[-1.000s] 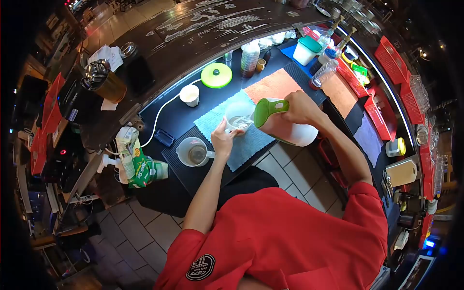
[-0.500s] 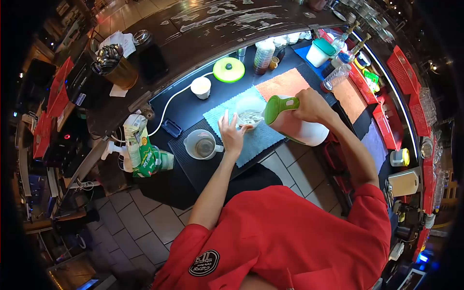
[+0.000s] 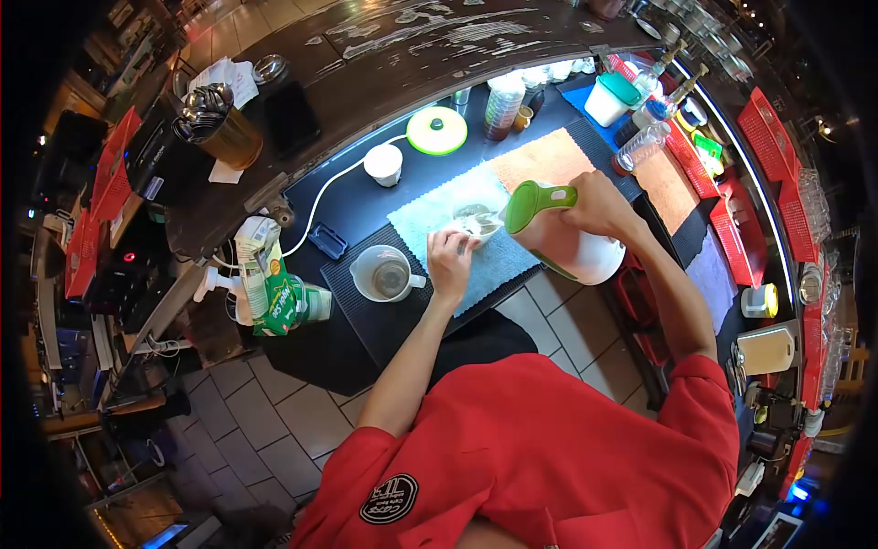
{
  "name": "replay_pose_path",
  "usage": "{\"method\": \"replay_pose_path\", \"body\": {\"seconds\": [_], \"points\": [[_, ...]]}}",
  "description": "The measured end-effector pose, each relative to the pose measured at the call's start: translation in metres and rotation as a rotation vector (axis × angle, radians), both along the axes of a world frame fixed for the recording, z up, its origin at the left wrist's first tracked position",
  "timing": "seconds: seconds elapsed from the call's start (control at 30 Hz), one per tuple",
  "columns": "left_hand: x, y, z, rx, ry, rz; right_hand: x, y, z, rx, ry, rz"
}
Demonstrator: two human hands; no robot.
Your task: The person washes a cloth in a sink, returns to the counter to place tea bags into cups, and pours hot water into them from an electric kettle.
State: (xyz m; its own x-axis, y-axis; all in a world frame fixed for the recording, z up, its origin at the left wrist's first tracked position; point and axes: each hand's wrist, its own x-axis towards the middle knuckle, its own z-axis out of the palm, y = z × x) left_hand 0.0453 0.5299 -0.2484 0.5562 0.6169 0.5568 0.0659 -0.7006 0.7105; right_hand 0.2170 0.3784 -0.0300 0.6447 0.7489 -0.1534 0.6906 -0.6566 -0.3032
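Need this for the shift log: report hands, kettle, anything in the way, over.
Right hand gripping kettle, tilted toward clear container. Left hand at container's near side. Jug near left forearm; nothing visible blocking kettle from container.

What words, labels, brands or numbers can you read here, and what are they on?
None reads with certainty:
Round badge on the red shirt: lettering too blurred.
Green-and-white packet: lettering too blurred.
Black device, upper left: too small.
Papers: too small.

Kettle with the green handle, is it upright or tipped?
Tipped: the right hand holds the kettle at a slant, its green lid end leaning toward the cup.
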Motion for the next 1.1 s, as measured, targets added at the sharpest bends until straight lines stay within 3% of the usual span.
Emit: {"method": "replay_pose_path", "body": {"seconds": [0.33, 0.47, 0.5, 0.63, 0.83, 1.0, 1.1], "points": [[-0.005, -0.002, -0.008, -0.012, 0.131, 0.042, -0.001, 0.005, 0.004, -0.016, -0.035, -0.044], [-0.011, -0.002, 0.004, -0.534, 0.216, -0.052, -0.001, 0.007, 0.005, -0.010, -0.021, -0.055], [-0.012, -0.001, 0.007, -0.534, 0.217, -0.050, -0.001, 0.008, 0.004, -0.011, -0.021, -0.053], [-0.017, 0.003, 0.015, -1.250, 0.137, -0.237, 0.005, 0.004, -0.004, -0.021, -0.052, -0.032], [-0.020, 0.007, 0.007, -1.423, -0.019, -0.419, 0.031, -0.026, -0.018, 0.127, 0.113, 0.075], [-0.020, 0.012, 0.010, -1.644, -0.171, -0.561, 0.052, -0.060, -0.073, 0.468, 0.332, -0.036], [-0.021, 0.013, 0.011, -1.660, -0.130, -0.529, 0.040, -0.063, -0.097, 0.702, 0.439, -0.321]]}}
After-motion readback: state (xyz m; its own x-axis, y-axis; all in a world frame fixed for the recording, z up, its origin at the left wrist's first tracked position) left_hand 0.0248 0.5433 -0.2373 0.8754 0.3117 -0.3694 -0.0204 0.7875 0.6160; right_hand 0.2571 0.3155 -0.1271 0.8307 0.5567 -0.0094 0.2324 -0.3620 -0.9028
